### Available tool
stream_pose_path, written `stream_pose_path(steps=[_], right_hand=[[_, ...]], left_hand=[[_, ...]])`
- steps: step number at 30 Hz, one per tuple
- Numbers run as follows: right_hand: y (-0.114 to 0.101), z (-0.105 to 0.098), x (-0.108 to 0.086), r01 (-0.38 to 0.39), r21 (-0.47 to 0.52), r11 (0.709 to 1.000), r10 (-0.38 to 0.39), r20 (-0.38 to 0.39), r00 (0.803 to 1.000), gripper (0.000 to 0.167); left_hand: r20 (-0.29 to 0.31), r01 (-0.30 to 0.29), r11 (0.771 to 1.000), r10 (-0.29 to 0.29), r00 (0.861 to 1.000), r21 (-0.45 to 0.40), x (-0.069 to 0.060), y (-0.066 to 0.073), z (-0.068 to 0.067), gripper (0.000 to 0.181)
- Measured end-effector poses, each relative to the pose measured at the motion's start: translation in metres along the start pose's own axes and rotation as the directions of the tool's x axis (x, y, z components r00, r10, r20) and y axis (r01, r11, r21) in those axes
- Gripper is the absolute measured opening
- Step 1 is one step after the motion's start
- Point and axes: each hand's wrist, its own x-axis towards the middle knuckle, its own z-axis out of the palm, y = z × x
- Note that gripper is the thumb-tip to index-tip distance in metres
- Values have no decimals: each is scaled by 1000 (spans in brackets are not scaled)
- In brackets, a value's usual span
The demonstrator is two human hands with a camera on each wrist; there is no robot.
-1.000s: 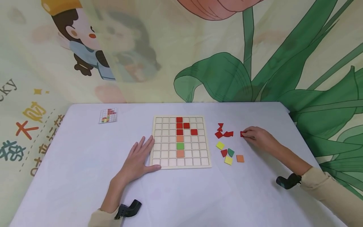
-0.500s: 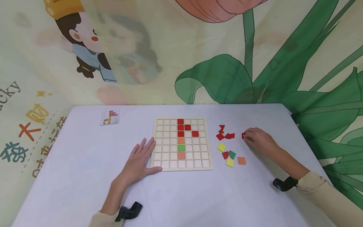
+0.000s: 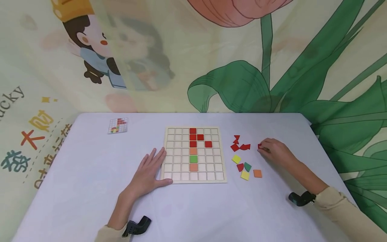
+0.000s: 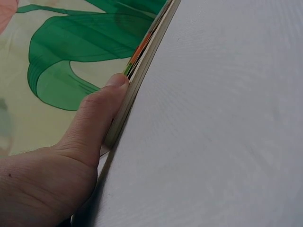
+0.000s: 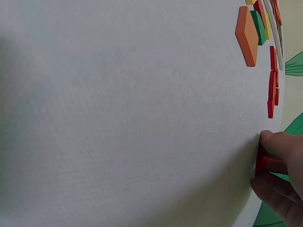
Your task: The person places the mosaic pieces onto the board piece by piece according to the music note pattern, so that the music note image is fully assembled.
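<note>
A square grid board lies mid-table, with red, orange and green tiles in some cells. My left hand rests with spread fingers at its left edge, the thumb on the near left corner; in the left wrist view the thumb of that hand touches the board's rim. To the right of the loose pieces, my right hand pinches a small red piece. In the right wrist view fingers and thumb of the hand are around the red piece, partly hiding it.
Between board and right hand lie loose pieces: several red ones, two yellow, a green and an orange square. A small printed pattern card is at the far left of the table. A patterned cloth hangs behind.
The head view has shifted slightly, so the table appears a little lower. Both hands keep nearly the same places, the right still pinching the red piece.
</note>
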Motion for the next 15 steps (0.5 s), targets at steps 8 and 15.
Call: stream_pose_path(steps=[8, 15], right_hand=[[-3, 2, 0, -22, 19, 1000, 22, 0, 1000, 19], [-2, 4, -1, -21, 43, 999, 23, -43, 999, 20]], left_hand=[[5, 8, 1000, -8, 1000, 4, -2, -3, 0, 106], [7, 2, 1000, -2, 1000, 2, -1, -3, 0, 106]])
